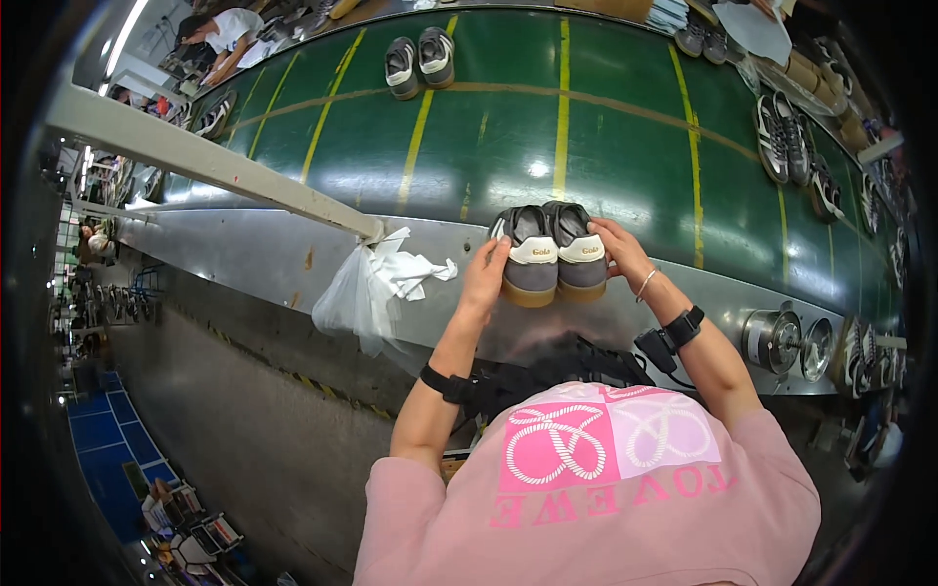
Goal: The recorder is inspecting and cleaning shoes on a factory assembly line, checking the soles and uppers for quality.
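Between my two hands is a pair of dark grey sneakers with white heel tabs and gum-brown soles, side by side with their heels toward me. My left hand [485, 274] is closed on the outer side of the left sneaker [529, 272]. The right sneaker [580, 266] is gripped at its outer side by my right hand [622, 246]. Both shoes are at the near edge of the green conveyor belt [508, 146], over its metal border. The fingertips on the far sides of the shoes are partly hidden.
Another pair of sneakers [419, 62] stands farther up the belt. More shoes [785, 139] sit at the right. A clear plastic bag with white scraps [376, 283] hangs below a pale metal bar [215, 161] at the left. Metal reels [782, 340] are at the right. A person [223, 39] works at the far left.
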`<state>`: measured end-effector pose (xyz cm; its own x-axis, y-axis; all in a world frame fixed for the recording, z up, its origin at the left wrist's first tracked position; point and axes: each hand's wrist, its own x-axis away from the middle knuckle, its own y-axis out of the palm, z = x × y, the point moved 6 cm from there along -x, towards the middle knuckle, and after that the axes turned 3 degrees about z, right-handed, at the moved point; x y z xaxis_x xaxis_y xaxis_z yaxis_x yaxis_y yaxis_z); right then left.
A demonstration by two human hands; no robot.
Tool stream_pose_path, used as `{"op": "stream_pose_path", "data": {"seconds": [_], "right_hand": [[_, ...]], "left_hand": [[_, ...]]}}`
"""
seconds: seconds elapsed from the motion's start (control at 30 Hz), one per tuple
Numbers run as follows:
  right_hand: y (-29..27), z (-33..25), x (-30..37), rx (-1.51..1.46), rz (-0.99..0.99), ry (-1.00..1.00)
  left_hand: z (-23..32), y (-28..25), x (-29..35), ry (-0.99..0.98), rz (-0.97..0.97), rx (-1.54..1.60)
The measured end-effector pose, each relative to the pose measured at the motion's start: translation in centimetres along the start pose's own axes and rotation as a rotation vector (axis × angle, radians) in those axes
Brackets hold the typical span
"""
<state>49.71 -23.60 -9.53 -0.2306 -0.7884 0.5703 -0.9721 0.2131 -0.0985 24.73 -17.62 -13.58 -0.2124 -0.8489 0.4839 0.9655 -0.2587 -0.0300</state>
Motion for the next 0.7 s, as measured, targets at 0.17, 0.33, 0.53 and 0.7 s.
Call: {"op": "stream_pose_path", "data": {"seconds": [0.17,0.33,0.53,0.7], "right_hand": [[0.0,-0.4,0.4,0.011,0.014,0.021],[0.2,-0.2,-0.2,0.018,-0.024,-0.006],[-1.7,4.1,0.0,0.190,-0.081,-0.049],[-4.9,11.2,1.6,0.472,-0.099,-0.243]], "left_hand": [[0.6,0.2,0.6,-0.073,-0.013,0.065],[1.2,0.4,1.2,-0.103,-0.035,0.075],[-0.9,1.1,3.6,-0.077,-0.050,-0.010],[-6.6,-2.2,5.8,0.077,0.065,-0.347]]}}
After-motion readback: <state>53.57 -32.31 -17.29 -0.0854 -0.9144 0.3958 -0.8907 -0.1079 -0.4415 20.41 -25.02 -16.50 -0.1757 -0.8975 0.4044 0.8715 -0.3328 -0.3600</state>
